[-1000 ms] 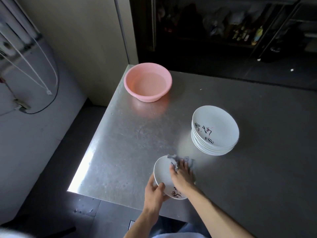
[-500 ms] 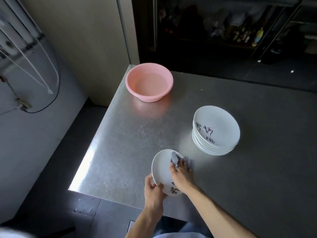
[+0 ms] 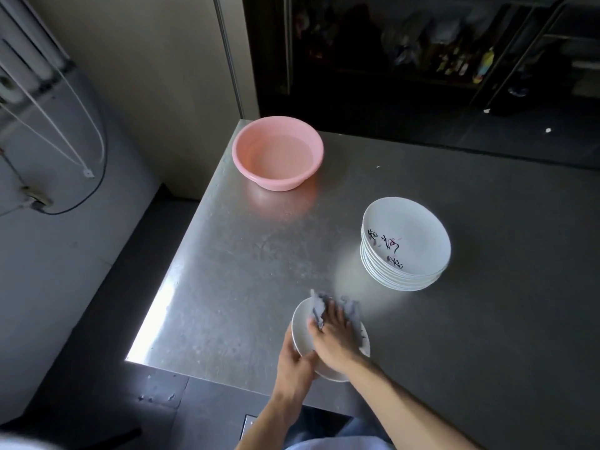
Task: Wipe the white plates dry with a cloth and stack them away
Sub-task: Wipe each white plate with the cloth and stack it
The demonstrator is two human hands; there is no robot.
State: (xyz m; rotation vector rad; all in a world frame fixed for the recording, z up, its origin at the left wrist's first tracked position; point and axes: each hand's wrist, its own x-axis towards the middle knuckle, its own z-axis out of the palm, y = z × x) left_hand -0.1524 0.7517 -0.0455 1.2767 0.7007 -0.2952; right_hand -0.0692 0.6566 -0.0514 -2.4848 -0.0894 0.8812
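**Item 1. Plate in hand.** One white plate (image 3: pixel 300 326), held over the near edge of the tabletop (image 3: pixel 259 271), some way right of the near-left corner. It is tilted, its hollow face turned up and toward the right. Part of it overhangs the edge. I cannot tell whether it touches the tabletop.

**Item 2. Left hand.** The left hand (image 3: pixel 293 362) grips the plate's near-left rim, thumb on the face and fingers curled under. It has firm hold and carries the plate's weight.

**Item 3. Right hand and cloth.** The right hand (image 3: pixel 334 339) lies flat in the plate's hollow, fingers spread, pressing a grey cloth (image 3: pixel 352 311) onto the face. The cloth bunches up at the far rim. Whether the thumb nips a fold is not plain.

**Item 4. Stack.** A stack of white plates (image 3: pixel 412 228), the top one bearing dark brush marks, stands toward the middle of the tabletop, apart from the held plate.

**Item 5. Basin.** A pink basin (image 3: pixel 276 181) sits at the far-left corner.

**Note on bearing.** The stack lies ahead of the held plate and to its right, on the right hand's side, so the right hand is nearer. Yet the plate is in the left hand's grip. By my judgement wiping is under way, and the carry will run forward and rightward across the body. The plate is round and has no long axis to mind, only its tilt, which must be levelled before it will nest.
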